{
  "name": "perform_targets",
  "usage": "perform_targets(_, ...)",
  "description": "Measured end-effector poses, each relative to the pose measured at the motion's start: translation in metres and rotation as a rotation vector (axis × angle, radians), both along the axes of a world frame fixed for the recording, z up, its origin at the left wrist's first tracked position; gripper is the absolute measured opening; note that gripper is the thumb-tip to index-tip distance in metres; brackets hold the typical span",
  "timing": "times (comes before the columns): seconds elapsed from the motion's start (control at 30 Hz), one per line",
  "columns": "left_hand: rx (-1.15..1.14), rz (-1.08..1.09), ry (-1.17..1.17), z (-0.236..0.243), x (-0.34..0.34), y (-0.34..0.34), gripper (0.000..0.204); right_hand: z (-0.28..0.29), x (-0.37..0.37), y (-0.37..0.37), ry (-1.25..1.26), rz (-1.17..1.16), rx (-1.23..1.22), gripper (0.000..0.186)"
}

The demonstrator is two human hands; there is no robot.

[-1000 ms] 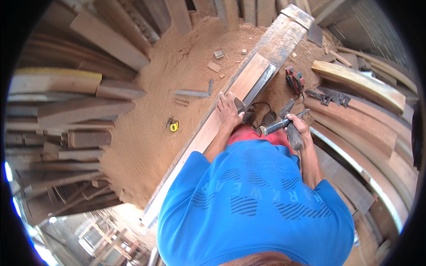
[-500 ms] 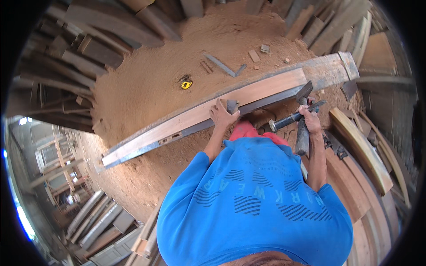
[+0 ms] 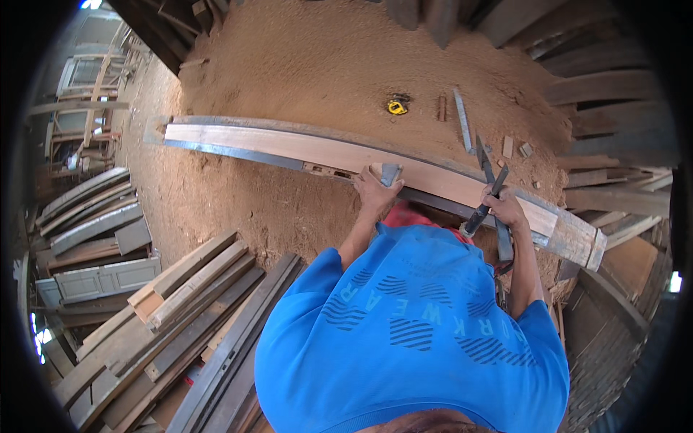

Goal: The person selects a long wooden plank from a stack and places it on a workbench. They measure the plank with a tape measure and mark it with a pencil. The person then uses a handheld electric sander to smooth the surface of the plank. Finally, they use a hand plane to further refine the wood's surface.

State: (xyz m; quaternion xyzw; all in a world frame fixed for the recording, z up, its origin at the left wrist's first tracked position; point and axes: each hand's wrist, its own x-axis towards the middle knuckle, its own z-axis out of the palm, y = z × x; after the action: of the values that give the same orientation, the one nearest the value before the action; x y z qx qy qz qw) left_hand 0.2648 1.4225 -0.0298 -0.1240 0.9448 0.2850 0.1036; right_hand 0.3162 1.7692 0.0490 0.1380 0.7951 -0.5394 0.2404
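Observation:
My left hand (image 3: 377, 196) is closed around a small grey block (image 3: 390, 173) on the face of a long pale plank (image 3: 274, 144). Slots (image 3: 330, 171) are cut into the plank's near edge, just left of that hand. My right hand (image 3: 508, 208), over the plank's right part, grips two tools together. One is a chisel (image 3: 477, 218) with a dark round handle; the other is a long dark tool (image 3: 503, 242) whose kind I cannot make out. The plank lies on a weathered beam (image 3: 577, 242), whose right end sticks out past it.
A yellow tape measure (image 3: 396, 107), a grey metal bar (image 3: 462, 119) and small wood offcuts (image 3: 507, 147) lie on the sawdust-covered ground beyond the plank. Stacked timber (image 3: 195, 289) stands at the near left. More boards (image 3: 613, 119) crowd the far right.
The view has swung to the right. My left hand has slid along the plank with the grey block, closer to the slots. My right hand still grips both tools, now tilted differently.

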Motion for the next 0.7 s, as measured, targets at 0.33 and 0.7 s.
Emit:
perform_targets(0.33, 0.209, 0.334, -0.033, -0.021, 0.021, -0.079, 0.108, -0.021, -0.089, -0.11, 0.065, 0.823, 0.574, 0.037)
perform_targets(0.7, 0.253, 0.589, -0.064, 0.0, 0.02, -0.056, 0.113, -0.081, -0.096, -0.107, 0.101, 0.947, 0.694, 0.045)
